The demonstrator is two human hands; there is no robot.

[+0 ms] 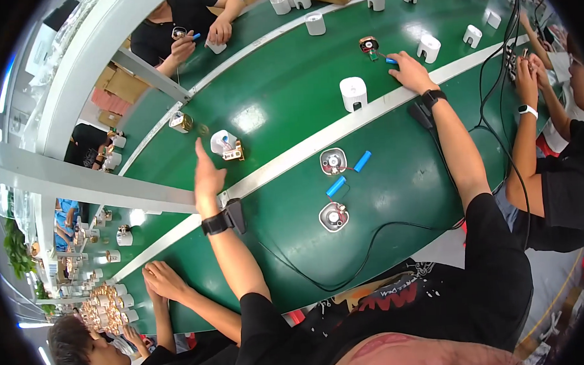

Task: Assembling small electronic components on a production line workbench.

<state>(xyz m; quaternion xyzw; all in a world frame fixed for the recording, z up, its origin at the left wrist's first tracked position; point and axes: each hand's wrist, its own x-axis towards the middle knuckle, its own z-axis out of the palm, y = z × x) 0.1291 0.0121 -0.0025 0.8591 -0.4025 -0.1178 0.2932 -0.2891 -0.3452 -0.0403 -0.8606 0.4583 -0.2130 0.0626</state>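
There's a big green bench (pixel 411 189) filling the middle of the frame, with a pale rail (pixel 291 157) slanting across it. Left hand (pixel 209 177), left of centre, is spread out with nothing visible in it. Right hand (pixel 410 74), upper right, has its fingertips at a blue cell (pixel 390 60) beside a round module (pixel 369 45); can't tell if that's a pinch or just a touch.

Progress-wise I'd call it partway. Just above the left hand, an opened housing (pixel 225 142) has its innards poking out at one side. In the centre, the silvery cups (pixel 333 161) look wired up already, but their loose cells (pixel 362 161) lie outside them, so closing up seems to be what's left.

Counts, biggest first: one upright white housing (pixel 353 94) between the hands at the rail, three notched housings (pixel 429 48) right of the right hand, two silvery cups, two loose cells plus the one at the fingertips. The cluster at the top edge is too crowded to count.
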